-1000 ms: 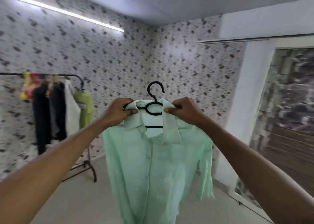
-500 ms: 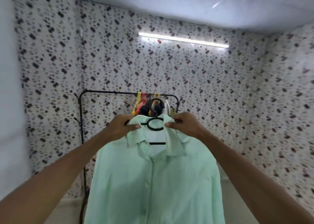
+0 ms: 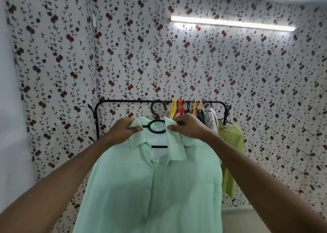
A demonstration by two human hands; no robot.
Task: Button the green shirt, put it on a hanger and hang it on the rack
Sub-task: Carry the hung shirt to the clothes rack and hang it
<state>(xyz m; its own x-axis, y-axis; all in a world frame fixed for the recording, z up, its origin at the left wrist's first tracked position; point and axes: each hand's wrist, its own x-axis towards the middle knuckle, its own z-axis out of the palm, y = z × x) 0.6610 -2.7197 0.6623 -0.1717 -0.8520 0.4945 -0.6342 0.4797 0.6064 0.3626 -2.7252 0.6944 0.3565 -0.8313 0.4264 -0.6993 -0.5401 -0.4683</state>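
The flowered wall (image 3: 177, 64) now fills the view head-on, where a second ago the person faced a corner with the rack off to the left; the turn has brought the rack (image 3: 134, 101) directly in front, so hanging is the step in hand. The green shirt (image 3: 150, 188) hangs buttoned down its front, held up between both arms and just short of the rail. Other clothes, a lime top (image 3: 230, 140) among them, crowd the rail's right half along with empty coloured hangers (image 3: 179, 109), while the left half of the rail is bare and gives open room. The left hand (image 3: 122, 129) has its fingers clamped on the collar and shoulder on its side, and the right hand (image 3: 187, 126) is pinched shut on the other collar point. The black hanger (image 3: 156, 125) sits inside the neck, its hook (image 3: 157, 107) rising to about rail height, seemingly not yet over the bar; it likely needs lifting and setting down left of the coloured hangers
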